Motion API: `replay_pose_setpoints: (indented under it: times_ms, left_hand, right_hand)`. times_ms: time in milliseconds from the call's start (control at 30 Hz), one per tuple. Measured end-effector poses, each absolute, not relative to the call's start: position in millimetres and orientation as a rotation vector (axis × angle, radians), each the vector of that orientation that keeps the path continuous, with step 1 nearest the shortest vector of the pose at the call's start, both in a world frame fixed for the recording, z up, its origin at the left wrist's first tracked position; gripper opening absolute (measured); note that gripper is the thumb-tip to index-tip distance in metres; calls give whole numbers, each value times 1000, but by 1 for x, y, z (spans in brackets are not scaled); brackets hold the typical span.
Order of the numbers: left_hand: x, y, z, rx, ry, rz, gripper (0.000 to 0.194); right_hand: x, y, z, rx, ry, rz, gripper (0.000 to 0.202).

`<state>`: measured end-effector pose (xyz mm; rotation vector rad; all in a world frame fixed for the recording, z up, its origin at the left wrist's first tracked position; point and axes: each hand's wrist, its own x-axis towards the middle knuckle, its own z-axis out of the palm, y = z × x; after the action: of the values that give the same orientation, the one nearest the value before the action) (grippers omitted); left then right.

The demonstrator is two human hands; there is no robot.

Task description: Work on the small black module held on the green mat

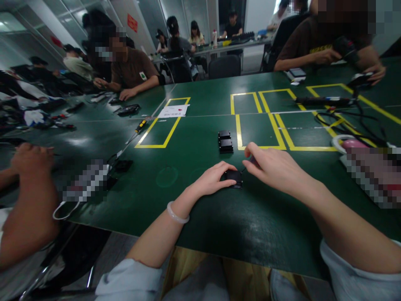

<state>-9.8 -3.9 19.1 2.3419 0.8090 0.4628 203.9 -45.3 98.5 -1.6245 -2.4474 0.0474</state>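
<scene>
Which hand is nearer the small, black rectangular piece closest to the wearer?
Left. The left hand touches the black piece; the right hand is off its right side, not touching.

Block (235, 178) on table (200, 225), before block pair (226, 144)

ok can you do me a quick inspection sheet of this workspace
surface: green table, marked with rectangles of yellow tape
job's things: small black block in front of the person; more black blocks lie just beyond; thin dark tool at the block's right edge, type too small to tell
clutter: white sheet and yellow-and-black tool, both farther left
grip: left grip holds the block; right grip pinches the thin tool
cables: tangled black cables on the right
surroundings: seated people and chairs
</scene>
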Motion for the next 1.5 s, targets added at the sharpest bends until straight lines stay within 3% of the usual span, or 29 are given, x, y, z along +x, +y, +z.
replay_pose_setpoints:
  times_ms: [600, 1000, 1233, 1500]
  left_hand:
    - [-9, -4, 19, 2347, 797, 460, 33]
    - [-9, -4, 20, 2330, 812, 457, 33]
    - [-9, -4, 18, 2343, 807, 463, 34]
    - [-9, -4, 20, 2327, 803, 452, 33]
  right_hand:
    - [202, -45, 100, -1696, -2462, -4, 27]
    - [203, -47, 97, -1616, -2444, 40, 16]
    - [200, -48, 100, -1666, -2462, 28, 24]
    - [203, -45, 93, -1624, -2442, 26, 17]
